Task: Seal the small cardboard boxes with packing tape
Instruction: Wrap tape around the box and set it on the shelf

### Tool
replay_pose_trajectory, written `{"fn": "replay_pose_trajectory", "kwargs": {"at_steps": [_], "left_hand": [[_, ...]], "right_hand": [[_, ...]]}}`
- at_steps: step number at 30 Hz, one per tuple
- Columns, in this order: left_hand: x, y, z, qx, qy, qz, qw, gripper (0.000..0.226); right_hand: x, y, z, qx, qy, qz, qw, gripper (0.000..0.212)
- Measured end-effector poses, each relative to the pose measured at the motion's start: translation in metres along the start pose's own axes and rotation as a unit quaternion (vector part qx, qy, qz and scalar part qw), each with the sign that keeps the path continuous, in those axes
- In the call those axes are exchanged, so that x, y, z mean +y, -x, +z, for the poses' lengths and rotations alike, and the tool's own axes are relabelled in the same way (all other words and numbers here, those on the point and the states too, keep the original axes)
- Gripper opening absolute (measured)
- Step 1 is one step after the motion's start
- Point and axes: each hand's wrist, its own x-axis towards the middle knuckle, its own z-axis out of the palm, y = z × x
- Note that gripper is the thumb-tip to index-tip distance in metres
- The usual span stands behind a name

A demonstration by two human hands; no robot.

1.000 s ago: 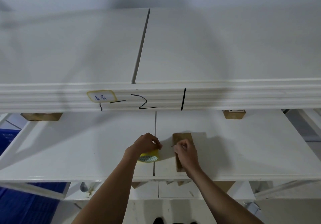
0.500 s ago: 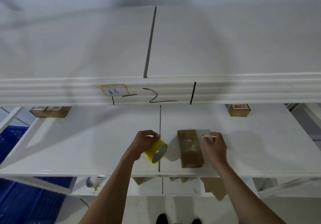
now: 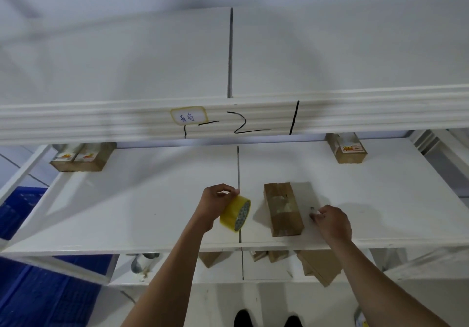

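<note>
A small brown cardboard box lies lengthwise on the white middle shelf, with shiny clear tape across its top. My left hand grips a yellow roll of packing tape just left of the box, tilted on edge. My right hand is right of the box with curled fingers, pinching the free end of a clear tape strip that stretches over the box from the roll.
Two labelled cardboard boxes sit at the shelf's back left and another at the back right. The upper shelf's edge carries handwritten marks. More cardboard pieces lie on the lower shelf. A blue crate stands at the left.
My right hand left the box top and moved right, drawing tape across the box. My left hand lifted and tilted the roll. The camera tilted down slightly.
</note>
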Motion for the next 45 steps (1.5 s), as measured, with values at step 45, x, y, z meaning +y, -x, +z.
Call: {"fn": "replay_pose_trajectory", "kwargs": {"at_steps": [45], "left_hand": [[-0.106,0.083,-0.073,0.002,-0.013,-0.214,0.977,0.008]], "right_hand": [[-0.174,0.145,0.104,-0.273,-0.021,-0.244,0.931,0.015]]}}
